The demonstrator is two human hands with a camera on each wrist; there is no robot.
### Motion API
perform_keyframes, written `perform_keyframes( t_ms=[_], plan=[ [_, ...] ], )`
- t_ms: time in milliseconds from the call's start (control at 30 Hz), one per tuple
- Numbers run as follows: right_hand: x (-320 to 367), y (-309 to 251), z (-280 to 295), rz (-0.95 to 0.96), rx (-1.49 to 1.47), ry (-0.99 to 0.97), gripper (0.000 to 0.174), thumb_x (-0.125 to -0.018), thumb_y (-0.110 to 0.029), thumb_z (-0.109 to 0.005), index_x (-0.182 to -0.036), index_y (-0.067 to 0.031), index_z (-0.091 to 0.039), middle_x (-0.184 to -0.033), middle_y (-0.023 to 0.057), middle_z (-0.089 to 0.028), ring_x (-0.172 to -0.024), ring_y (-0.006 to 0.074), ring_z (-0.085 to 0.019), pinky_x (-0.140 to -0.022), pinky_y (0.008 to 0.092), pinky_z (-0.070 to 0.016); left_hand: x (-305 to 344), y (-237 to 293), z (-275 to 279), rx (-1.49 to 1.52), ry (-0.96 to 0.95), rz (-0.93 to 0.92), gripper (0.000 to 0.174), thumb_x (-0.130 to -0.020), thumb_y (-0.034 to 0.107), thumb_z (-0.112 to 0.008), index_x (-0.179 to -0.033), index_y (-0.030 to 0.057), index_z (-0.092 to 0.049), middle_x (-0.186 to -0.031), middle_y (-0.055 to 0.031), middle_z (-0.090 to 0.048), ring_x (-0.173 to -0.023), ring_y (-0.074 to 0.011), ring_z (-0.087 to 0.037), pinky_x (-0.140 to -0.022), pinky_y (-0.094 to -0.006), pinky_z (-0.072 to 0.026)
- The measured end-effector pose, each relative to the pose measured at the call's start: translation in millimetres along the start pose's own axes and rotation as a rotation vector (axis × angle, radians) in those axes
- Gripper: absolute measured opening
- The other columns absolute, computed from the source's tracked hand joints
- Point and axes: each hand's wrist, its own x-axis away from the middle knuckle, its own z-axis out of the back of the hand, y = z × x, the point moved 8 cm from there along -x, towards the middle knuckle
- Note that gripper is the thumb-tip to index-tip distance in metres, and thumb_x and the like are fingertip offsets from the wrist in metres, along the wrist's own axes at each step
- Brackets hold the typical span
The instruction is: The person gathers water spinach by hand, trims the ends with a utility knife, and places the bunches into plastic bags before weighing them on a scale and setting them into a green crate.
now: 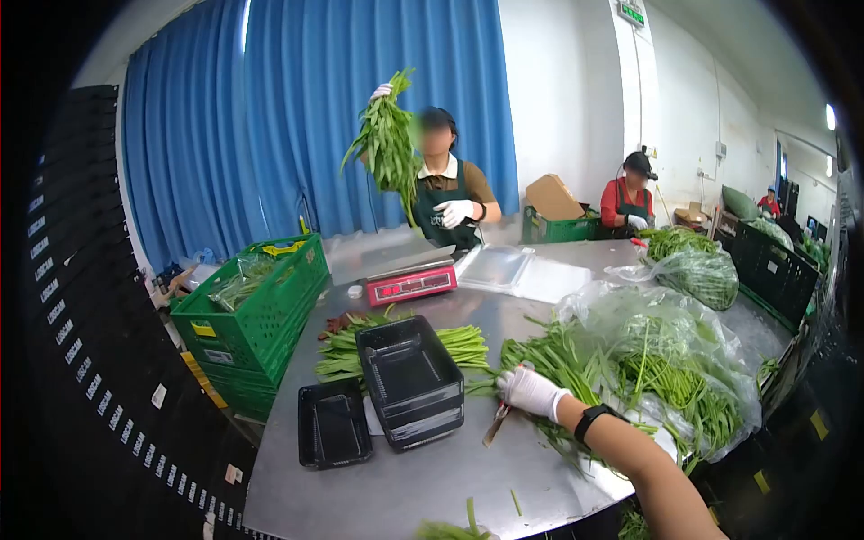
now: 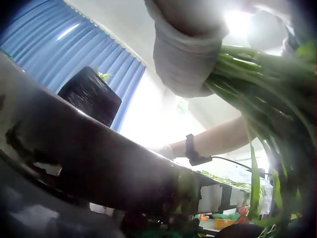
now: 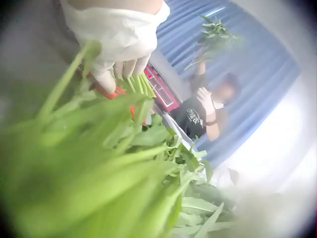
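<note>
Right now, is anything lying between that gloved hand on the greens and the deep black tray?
Nothing blocks it. The right hand grips the greens, and only a few loose stem ends lie on the table between it and the deep black tray.

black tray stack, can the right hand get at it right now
Probably yes: the right hand, gripping an orange-handled tool, lies on greens beside the black tray stack, only flat stems between.

Both hands wear thin white gloves, slightly loose and wrinkled. The right hand, to the right of the black tray, ends in a rolled cuff. Just past the cuff, farther from the tray, sits a black wristband, then a bare forearm. The left hand has a glove that looks greyish in shadow.
</note>
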Motion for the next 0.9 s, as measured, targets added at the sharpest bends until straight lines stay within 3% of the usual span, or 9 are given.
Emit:
perform_keyframes(
  t_ms=[100, 233, 267, 400, 467, 567, 667, 800, 900],
  plan=[
    [20, 23, 8, -0.102, -0.004, 0.093, 0.007, -0.076, -0.016, -0.058, -0.079, -0.0096, -0.059, -0.076, 0.0039, -0.053, -0.079, 0.0205, -0.057, -0.061, 0.0330, -0.0443, -5, -11, 1, 0.066, 0.100, 0.091, 0.016, -0.089, 0.013, -0.054, -0.091, -0.0026, -0.057, -0.075, -0.0130, -0.060, -0.070, -0.0255, -0.059, -0.074, -0.0414, -0.0480],
    [53, 30, 7, -0.163, -0.008, -0.005, 0.010, -0.076, -0.017, -0.056, -0.085, -0.0128, -0.058, -0.082, 0.0043, -0.055, -0.080, 0.0207, -0.057, -0.066, 0.0320, -0.0438, -14, -39, -2, 0.172, 0.065, 0.138, 0.047, -0.090, 0.011, -0.050, -0.134, -0.0020, -0.042, -0.073, -0.0105, -0.057, -0.068, -0.0242, -0.056, -0.079, -0.0419, -0.0470],
    [58, 24, -4, -0.147, -0.053, 0.008, 0.011, -0.076, -0.016, -0.056, -0.087, -0.0137, -0.058, -0.081, 0.0033, -0.055, -0.077, 0.0203, -0.056, -0.065, 0.0322, -0.0434, -14, -45, -3, 0.171, 0.070, 0.191, 0.064, -0.090, 0.009, -0.050, -0.147, 0.0024, -0.022, -0.074, -0.0101, -0.057, -0.069, -0.0239, -0.056, -0.082, -0.0422, -0.0456],
    [57, 11, -18, -0.087, 0.077, -0.033, 0.007, -0.077, -0.016, -0.056, -0.083, -0.0139, -0.058, -0.078, 0.0025, -0.055, -0.076, 0.0200, -0.057, -0.067, 0.0324, -0.0437, -18, -34, -18, 0.011, 0.060, 0.180, 0.041, -0.089, 0.011, -0.051, -0.128, -0.0016, -0.048, -0.074, -0.0112, -0.057, -0.070, -0.0238, -0.056, -0.081, -0.0413, -0.0458],
    [57, 17, 3, -0.106, 0.085, 0.032, 0.006, -0.077, -0.016, -0.056, -0.082, -0.0132, -0.058, -0.079, 0.0035, -0.056, -0.077, 0.0196, -0.059, -0.068, 0.0315, -0.0442, -16, -31, -10, -0.041, 0.194, 0.177, 0.014, -0.087, 0.013, -0.054, -0.091, 0.0004, -0.059, -0.071, -0.0112, -0.057, -0.069, -0.0236, -0.057, -0.077, -0.0379, -0.0469],
    [87, 67, 59, -0.451, -0.380, 0.243, 0.018, -0.070, -0.014, -0.064, -0.086, -0.0071, -0.058, -0.079, 0.0120, -0.059, -0.079, 0.0313, -0.060, -0.072, 0.0395, -0.0474, -25, -15, -23, -0.066, 0.275, 0.219, 0.020, -0.085, 0.016, -0.056, -0.069, 0.0056, -0.050, -0.068, -0.0106, -0.056, -0.069, -0.0236, -0.058, -0.073, -0.0346, -0.0473],
    [173, 80, 122, -0.943, -0.935, 0.561, 0.027, -0.074, -0.011, -0.058, -0.098, -0.0022, -0.050, -0.079, 0.0231, -0.058, -0.074, 0.0390, -0.059, -0.066, 0.0436, -0.0476, -41, -17, -34, -0.091, 0.332, 0.263, 0.015, -0.083, 0.013, -0.058, -0.073, 0.0035, -0.053, -0.064, -0.0084, -0.053, -0.066, -0.0220, -0.057, -0.066, -0.0332, -0.0468],
    [295, 5, 167, -1.043, -1.031, 0.613, 0.033, -0.076, -0.006, -0.052, -0.109, -0.0042, -0.050, -0.077, 0.0180, -0.057, -0.069, 0.0291, -0.060, -0.065, 0.0370, -0.0476, -82, -62, -40, -0.169, 0.178, 0.376, 0.021, -0.077, 0.008, -0.067, -0.094, -0.0016, -0.057, -0.074, -0.0092, -0.058, -0.068, -0.0181, -0.058, -0.067, -0.0336, -0.0494],
    [353, -70, 194, -0.973, -0.937, 0.452, 0.046, -0.075, -0.032, -0.074, -0.110, -0.0070, -0.059, -0.084, 0.0116, -0.062, -0.072, 0.0307, -0.062, -0.066, 0.0366, -0.0504, -113, -103, -91, -0.358, 0.045, 0.480, 0.021, -0.082, 0.010, -0.068, -0.097, -0.0026, -0.062, -0.074, -0.0097, -0.063, -0.065, -0.0134, -0.059, -0.062, -0.0289, -0.0499]
  ],
)
